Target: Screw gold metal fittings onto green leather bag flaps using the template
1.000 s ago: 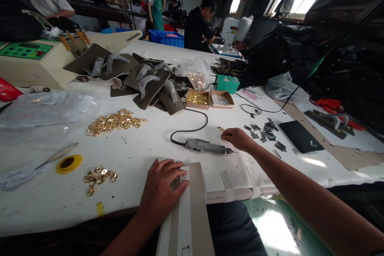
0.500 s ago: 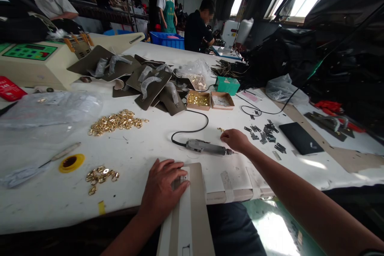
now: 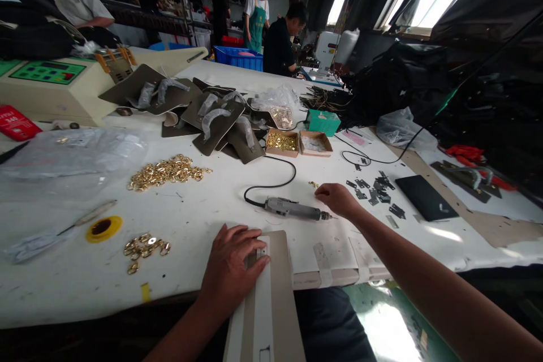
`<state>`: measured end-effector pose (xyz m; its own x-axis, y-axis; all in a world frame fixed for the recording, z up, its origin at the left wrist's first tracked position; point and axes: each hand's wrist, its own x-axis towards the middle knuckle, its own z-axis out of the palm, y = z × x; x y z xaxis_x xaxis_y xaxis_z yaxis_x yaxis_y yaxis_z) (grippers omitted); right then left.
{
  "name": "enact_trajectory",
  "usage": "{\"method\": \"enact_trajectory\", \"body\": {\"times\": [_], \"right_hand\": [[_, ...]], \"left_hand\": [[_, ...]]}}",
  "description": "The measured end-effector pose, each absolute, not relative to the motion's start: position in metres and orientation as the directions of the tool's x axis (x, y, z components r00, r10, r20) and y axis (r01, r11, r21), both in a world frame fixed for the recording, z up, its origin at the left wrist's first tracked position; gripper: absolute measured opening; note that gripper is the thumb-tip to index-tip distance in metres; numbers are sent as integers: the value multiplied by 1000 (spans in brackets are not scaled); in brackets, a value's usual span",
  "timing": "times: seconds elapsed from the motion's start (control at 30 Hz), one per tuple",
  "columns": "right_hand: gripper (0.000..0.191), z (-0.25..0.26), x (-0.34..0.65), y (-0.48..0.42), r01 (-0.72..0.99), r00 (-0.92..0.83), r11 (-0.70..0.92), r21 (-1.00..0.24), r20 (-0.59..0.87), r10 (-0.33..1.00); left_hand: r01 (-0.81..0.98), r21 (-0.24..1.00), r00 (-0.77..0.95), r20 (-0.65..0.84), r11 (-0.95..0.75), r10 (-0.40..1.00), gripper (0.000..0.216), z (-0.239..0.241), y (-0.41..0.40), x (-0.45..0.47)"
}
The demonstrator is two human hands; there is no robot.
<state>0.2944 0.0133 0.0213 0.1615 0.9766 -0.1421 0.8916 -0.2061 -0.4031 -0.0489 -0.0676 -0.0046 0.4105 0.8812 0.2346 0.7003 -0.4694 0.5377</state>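
My left hand [image 3: 235, 263] rests on a long beige panel [image 3: 280, 294] with a pale strip down its middle, which overhangs the table's front edge. Its fingers and thumb hold the panel's far end, around a small metal plate [image 3: 263, 250]. Beyond the panel, my right hand [image 3: 335, 197] is low over the table, fingertips pinched together; whatever is between them is hidden. Just behind those fingertips lie a few small gold pieces [image 3: 313, 184]. A grey electric screwdriver [image 3: 292, 208] lies between my hands, its bit pointing right, beneath my right hand.
Gold rings [image 3: 167, 172] and a smaller gold pile [image 3: 146, 246] lie left. Farther back are brown panels with wrapped handles [image 3: 218, 119] and a box of gold pieces [image 3: 282, 142]. Dark metal plates [image 3: 377, 189] and a black pad [image 3: 426, 197] lie right. People work behind.
My right hand has shifted very slightly right, its fingertips still pinched near the small gold pieces. My left hand keeps its place on the panel. A person in a green apron has moved right.
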Motion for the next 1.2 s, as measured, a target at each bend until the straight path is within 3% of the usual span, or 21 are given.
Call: {"method": "enact_trajectory", "body": {"times": [0.17,0.33,0.97,1.2], "right_hand": [[25,15,307,14,830,158,-217,-514,-157,975],[25,10,304,16,814,155,-218,-538,-160,975],[19,21,282,24,921,252,-290,-259,-170,953],[14,26,269,22,912,283,-303,-277,-110,953]], "left_hand": [[701,539,409,234,-467,882,17,-2,-68,-49],[700,537,415,230,-471,880,17,-4,-68,-49],[707,534,407,229,-463,884,17,-4,-69,-49],[699,395,490,342,-596,802,25,-31,-56,-62]]}}
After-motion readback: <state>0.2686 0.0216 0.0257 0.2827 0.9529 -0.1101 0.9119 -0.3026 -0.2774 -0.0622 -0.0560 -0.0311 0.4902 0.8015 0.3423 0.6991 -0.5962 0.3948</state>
